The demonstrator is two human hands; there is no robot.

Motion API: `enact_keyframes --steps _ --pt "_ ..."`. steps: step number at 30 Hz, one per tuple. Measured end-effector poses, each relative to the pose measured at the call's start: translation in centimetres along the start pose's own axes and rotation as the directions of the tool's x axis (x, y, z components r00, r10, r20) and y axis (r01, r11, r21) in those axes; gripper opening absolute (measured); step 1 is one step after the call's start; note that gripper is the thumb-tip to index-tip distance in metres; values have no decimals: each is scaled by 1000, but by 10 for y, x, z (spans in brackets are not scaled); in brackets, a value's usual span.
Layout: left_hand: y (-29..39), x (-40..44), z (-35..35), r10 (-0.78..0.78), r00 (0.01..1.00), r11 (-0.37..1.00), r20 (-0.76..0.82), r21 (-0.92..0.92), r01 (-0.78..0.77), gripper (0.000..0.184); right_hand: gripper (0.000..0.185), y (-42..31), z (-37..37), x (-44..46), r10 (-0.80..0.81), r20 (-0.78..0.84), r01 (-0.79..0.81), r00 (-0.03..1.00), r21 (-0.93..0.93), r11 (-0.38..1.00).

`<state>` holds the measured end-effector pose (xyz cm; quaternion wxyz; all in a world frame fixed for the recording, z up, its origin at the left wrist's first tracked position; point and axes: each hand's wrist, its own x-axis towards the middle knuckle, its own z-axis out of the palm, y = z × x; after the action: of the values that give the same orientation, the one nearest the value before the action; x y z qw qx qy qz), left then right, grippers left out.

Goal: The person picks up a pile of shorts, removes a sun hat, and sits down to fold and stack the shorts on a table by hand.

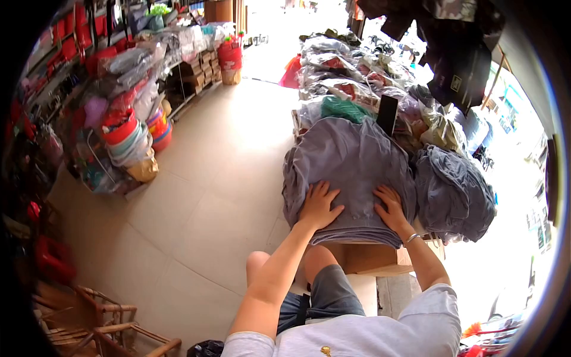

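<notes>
A thick stack of folded grey cloth (351, 160), perhaps garments, lies at the near end of a goods-covered stand. My left hand (320, 206) rests flat on its top, fingers spread and pointing away from me. Farther right, my right hand (390, 208) also presses on the cloth with fingers apart, a bracelet on its wrist. Folded layers show along the near edge of the stack. Beside it on the right is a looser grey cloth bundle (455, 193), touched by neither hand. Under the stack, an open cardboard box (369, 259) is partly visible.
Plastic-wrapped goods (339, 83) fill the stand behind the stack, with a dark upright card (386, 115) among them. Dark bags (458, 71) hang at upper right. Buckets (122, 128) and shelves line the left side. A wooden chair (113, 321) stands at lower left; tiled floor (202, 208) lies between.
</notes>
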<state>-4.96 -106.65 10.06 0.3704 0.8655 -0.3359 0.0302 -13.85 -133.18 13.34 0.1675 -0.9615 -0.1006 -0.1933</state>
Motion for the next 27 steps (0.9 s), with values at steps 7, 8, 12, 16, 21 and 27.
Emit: enact_keyframes --steps 7,8,12,16,21,27 --pt "-4 -2 2 30 999 999 -25 -23 -31 51 43 0 0 -2 74 12 -74 997 -10 997" --pt "-4 -2 2 33 999 999 -10 -24 -33 51 42 0 -1 -3 66 4 -66 998 -10 998" --pt "-3 -1 3 35 999 999 -21 -28 -36 49 38 6 0 -5 53 -17 -53 998 3 999" --pt "0 -1 0 29 1000 999 -6 -14 -29 48 37 5 -1 -4 71 -55 -68 996 60 996" --pt "0 -3 -2 60 998 998 10 35 -60 47 31 4 2 -4 104 -95 -90 990 142 986" --pt "2 0 -3 49 999 998 -7 49 -49 45 29 5 2 -2 95 -128 -71 987 187 980"
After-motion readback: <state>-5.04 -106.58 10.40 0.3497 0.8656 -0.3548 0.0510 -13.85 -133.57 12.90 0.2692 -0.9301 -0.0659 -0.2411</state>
